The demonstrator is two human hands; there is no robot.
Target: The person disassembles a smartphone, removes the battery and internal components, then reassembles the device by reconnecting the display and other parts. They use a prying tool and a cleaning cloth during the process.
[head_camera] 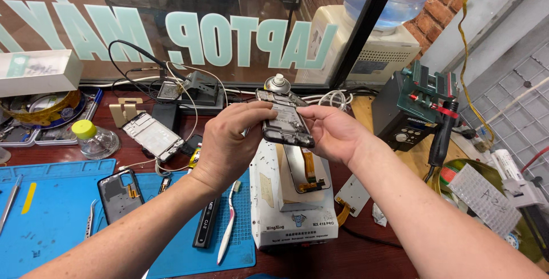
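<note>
I hold an opened phone body [284, 120] up in the air between both hands, above the white heating plate machine [293, 199] that sits on the dark wooden bench [366, 256]. My left hand [229, 144] closes around its left edge, thumb on top and fingers curled under, so the lower left part of the phone is hidden behind my knuckles. My right hand [334, 133] pinches the right edge, thumb along the side; the fingers beneath are out of sight. The inner parts of the phone are too small and dark to tell apart.

On the machine lies a black screen panel [306, 167] with an orange flex ribbon, its top end covered by the phone and my hands. My right forearm cuts across whatever lies on the bench to the right of the machine.

To the left, on the blue work mat [51, 222], lie a dark phone back cover [119, 194], tweezers [90, 219], a white toothbrush [229, 227] and a black bar-shaped tool [207, 222]. Past the mat rest another phone frame [152, 136] with a pale face and a small clear jar with a yellow lid [94, 139]. At the right stands a dark box with a green clamp [426, 93] on top; the clutter beyond it runs off the edge and is hard to read.
</note>
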